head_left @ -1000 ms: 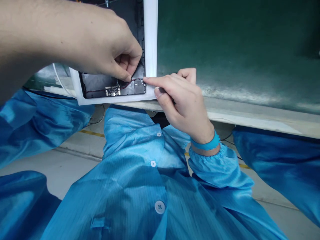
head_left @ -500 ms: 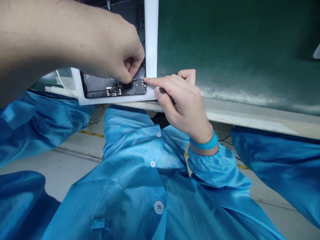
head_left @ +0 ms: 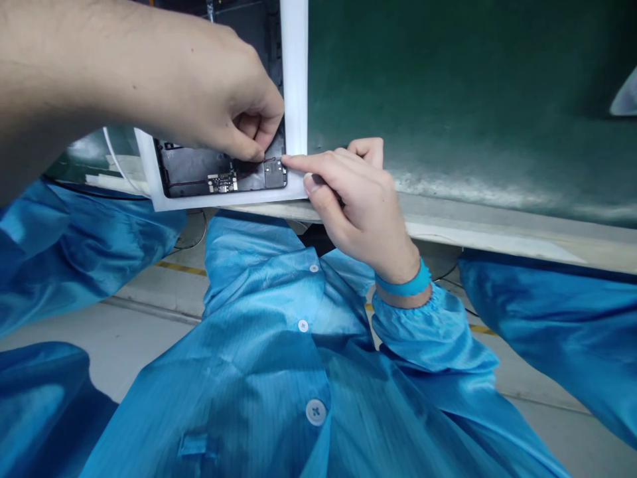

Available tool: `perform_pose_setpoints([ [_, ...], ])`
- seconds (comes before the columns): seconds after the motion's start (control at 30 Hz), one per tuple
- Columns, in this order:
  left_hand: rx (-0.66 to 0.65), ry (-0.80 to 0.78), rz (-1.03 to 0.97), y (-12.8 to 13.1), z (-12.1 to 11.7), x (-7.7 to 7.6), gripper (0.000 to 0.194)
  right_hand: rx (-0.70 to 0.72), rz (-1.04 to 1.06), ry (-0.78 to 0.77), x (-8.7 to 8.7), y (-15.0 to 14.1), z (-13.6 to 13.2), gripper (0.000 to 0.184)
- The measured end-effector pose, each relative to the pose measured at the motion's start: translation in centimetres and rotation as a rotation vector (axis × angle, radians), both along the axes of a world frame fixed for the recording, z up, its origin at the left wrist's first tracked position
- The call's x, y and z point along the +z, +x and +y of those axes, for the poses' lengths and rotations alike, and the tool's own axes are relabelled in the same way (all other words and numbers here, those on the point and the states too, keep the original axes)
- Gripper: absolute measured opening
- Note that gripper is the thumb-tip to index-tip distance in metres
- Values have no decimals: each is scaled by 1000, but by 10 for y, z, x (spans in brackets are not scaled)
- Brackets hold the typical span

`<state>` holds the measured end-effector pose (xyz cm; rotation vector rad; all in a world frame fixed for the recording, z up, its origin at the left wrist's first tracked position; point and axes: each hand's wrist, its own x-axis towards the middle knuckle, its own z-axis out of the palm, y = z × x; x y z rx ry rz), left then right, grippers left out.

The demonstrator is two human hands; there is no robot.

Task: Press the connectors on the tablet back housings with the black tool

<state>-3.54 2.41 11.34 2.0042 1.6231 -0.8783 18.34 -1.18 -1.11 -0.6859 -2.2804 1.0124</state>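
Observation:
A black device housing [head_left: 189,189], looking like an open tablet shell, lies on a white tray-like frame [head_left: 297,79]. My left hand [head_left: 236,93] reaches over it from the left, thumb and finger pinched on thin red and black wires [head_left: 270,159]. These wires run between a small circuit board [head_left: 222,182] and a dark square module [head_left: 274,174] in the housing's near right corner. From the right, my right hand [head_left: 361,199] stretches its index finger onto the module's upper right corner. Its thumb is apart and the other fingers are loosely curled. My left hand and forearm hide much of the housing.
A green mat [head_left: 448,99] covers the table, with a pale front edge [head_left: 478,232]. A white cable [head_left: 113,156] curves left of the frame. A whitish object [head_left: 626,96] lies at the far right. Blue-clothed people sit close on both sides.
The whole view has shifted slightly, so the housing appears a little further left. My left hand still pinches at the wires, and my right index finger stays on the module's corner.

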Motion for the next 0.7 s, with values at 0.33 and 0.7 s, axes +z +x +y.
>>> perform_pose_setpoints([
  [0.33,-27,5,24,-2,5,-2,9,-8,-3,18,-1,1,0,47],
  [0.7,-113,-9,28,-2,6,-7,17,-9,-27,15,3,1,-1,47],
])
